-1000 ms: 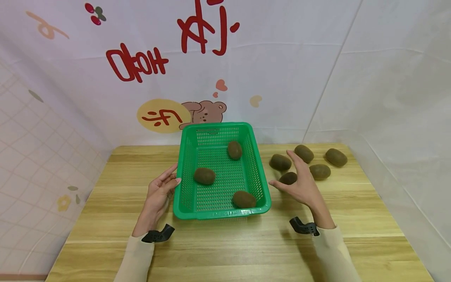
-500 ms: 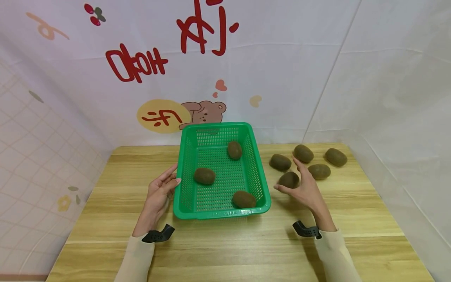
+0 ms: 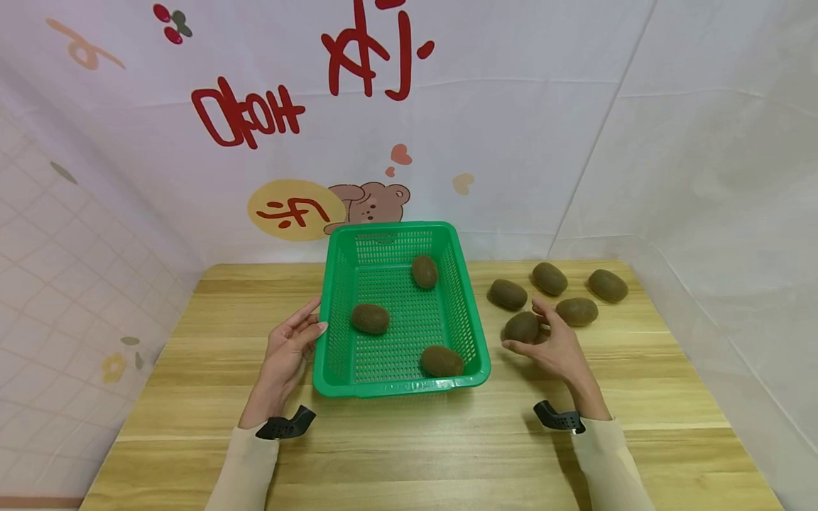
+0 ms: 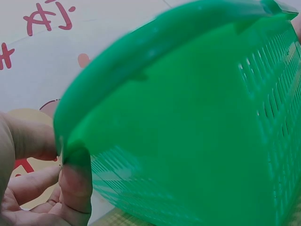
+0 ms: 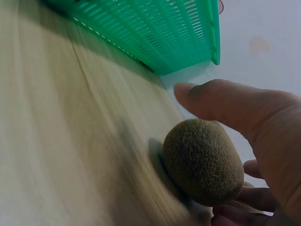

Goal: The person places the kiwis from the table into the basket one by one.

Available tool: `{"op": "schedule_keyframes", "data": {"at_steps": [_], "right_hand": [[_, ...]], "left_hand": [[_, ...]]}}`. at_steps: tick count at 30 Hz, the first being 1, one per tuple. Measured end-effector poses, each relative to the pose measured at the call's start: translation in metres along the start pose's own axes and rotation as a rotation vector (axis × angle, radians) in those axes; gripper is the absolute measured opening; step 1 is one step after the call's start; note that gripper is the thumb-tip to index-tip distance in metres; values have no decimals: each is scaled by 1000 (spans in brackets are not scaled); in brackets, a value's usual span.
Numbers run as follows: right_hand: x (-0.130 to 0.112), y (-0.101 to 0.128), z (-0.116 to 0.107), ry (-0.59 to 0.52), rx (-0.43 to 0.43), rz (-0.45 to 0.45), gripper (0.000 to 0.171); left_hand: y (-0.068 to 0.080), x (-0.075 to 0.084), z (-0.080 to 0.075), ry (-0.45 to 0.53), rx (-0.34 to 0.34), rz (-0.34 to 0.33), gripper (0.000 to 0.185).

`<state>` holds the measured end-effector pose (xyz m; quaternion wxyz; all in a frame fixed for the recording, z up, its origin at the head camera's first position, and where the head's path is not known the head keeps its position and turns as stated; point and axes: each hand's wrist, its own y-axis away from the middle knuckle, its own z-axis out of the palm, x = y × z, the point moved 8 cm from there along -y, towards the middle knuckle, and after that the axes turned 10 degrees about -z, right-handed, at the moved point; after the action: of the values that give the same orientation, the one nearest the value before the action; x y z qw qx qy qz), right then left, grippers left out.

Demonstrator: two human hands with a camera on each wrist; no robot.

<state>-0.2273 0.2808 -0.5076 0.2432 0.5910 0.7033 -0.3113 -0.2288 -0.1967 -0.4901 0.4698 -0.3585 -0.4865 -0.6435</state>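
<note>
three kiwis lie in the green basket [image 3: 402, 383]; five are on the table [image 3: 447, 454] to its right. the right hand [image 3: 554, 348] curls around the nearest kiwi [image 3: 522, 326], fingers touching it. the left hand [image 3: 287, 351] rests relaxed against the basket's side, steadying it.

— What colour is the basket [image 3: 401, 312] at centre frame?
— Bright green, with a perforated mesh pattern; the kiwis [image 3: 370, 319] inside it are dull brown.
— And the table [image 3: 447, 440]?
— Pale yellow wood with striped grain.
— The backdrop [image 3: 511, 128] at the top?
— White, with red lettering, a brown bear and a yellow circle.
— The sleeves [image 3: 603, 461] at the bottom?
— Cream.
</note>
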Motion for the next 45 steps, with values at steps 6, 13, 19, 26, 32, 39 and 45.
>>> {"op": "schedule_keyframes", "data": {"at_steps": [6,13,19,26,32,39,45], "right_hand": [[4,0,2,6,-21,15,104],[11,6,-3,-46,-16,50,89],[13,5,-2,-56,-18,43,88],[12,5,-3,-49,-12,42,89],[7,3,-4,-69,4,26,89],[0,2,-8,-85,18,16,90],[-10,0,-12,-93,49,-23,86]], "left_hand": [[1,3,0,6,-4,14,62],[-3,5,4,6,0,12,61],[-2,4,2,-5,0,21,60],[-1,4,1,-3,-16,12,62],[0,5,1,-19,-19,13,64],[0,5,1,-4,-18,18,62],[0,3,1,12,-7,23,63]]}}
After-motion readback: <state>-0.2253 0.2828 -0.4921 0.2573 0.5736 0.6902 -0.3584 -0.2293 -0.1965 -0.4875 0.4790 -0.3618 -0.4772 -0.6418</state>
